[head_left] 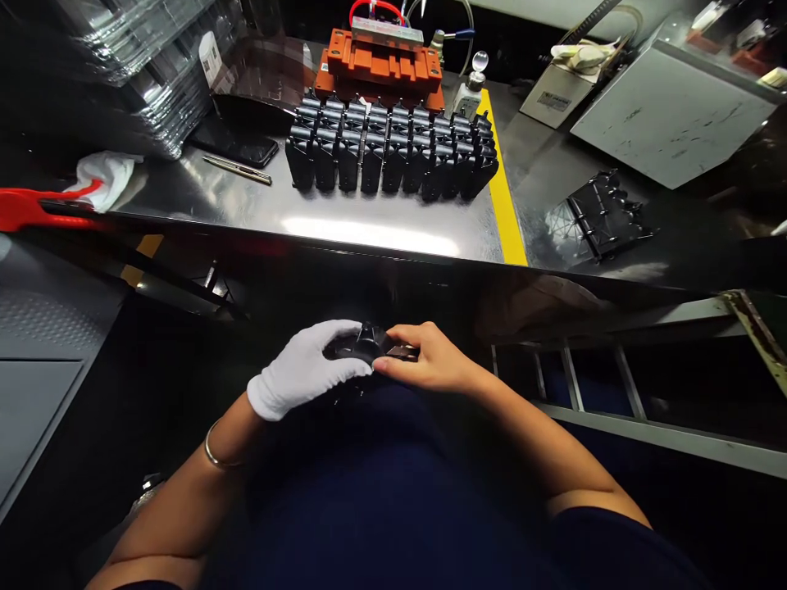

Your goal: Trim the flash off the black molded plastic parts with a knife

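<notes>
In front of my body, below the bench edge, I hold a black molded plastic part (367, 340) in the head view. My left hand (307, 365), in a white glove, is closed around its left side, thumb below and fingers above. My bare right hand (424, 356) pinches its right end between thumb and fingers. A small dark piece shows between those right fingers; whether it belongs to the part or is separate I cannot tell. Several similar black plastic parts (372, 152) stand upright in a tight block on the steel bench (239, 205).
Behind the block sits an orange fixture (384, 61) with a small clear bottle (470, 90) beside it. Stacked clear trays (141, 74), a phone (246, 147) and a pen (237, 170) are at left. A black frame-like part (606, 215) lies right of the yellow tape (505, 213), near a grey box (670, 106).
</notes>
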Action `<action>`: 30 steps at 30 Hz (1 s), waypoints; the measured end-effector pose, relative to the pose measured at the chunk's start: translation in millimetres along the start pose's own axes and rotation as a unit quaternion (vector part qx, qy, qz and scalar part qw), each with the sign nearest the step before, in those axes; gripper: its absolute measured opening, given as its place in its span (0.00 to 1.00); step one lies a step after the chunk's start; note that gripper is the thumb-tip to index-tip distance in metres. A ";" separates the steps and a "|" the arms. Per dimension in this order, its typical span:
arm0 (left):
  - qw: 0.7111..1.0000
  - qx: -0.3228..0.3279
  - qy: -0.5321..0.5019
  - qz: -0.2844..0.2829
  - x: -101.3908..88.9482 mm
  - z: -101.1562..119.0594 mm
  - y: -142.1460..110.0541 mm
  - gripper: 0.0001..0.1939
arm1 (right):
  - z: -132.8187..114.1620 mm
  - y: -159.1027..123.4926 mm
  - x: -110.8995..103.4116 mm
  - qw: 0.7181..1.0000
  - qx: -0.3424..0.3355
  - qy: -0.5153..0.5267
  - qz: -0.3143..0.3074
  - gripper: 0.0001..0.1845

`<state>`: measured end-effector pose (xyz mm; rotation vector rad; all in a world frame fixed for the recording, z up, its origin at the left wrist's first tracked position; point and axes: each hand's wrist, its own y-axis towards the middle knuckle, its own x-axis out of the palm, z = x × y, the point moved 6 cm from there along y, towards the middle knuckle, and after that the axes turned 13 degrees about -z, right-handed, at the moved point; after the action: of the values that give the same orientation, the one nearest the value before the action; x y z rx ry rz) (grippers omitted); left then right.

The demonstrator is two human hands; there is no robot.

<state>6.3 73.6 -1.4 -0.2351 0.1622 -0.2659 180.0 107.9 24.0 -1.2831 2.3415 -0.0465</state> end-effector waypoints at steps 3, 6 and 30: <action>0.957 0.033 -0.088 0.274 -22.5 -11.5 -11.7 0.27 | 24.5 -2.0 -12.1 0.985 0.028 0.065 0.154 0.18; 0.910 0.001 -0.295 0.291 -12.0 -33.1 -12.5 0.27 | 43.0 -5.1 -10.3 0.952 0.018 0.158 0.260 0.20; 0.734 -0.146 -0.660 0.069 59.7 -34.5 -16.6 0.13 | 31.7 -14.8 32.3 0.938 -0.085 0.107 0.320 0.09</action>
<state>52.7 34.2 -37.9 -0.6741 -1.2186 0.1292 190.1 79.6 -12.9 -0.5446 2.8947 0.2409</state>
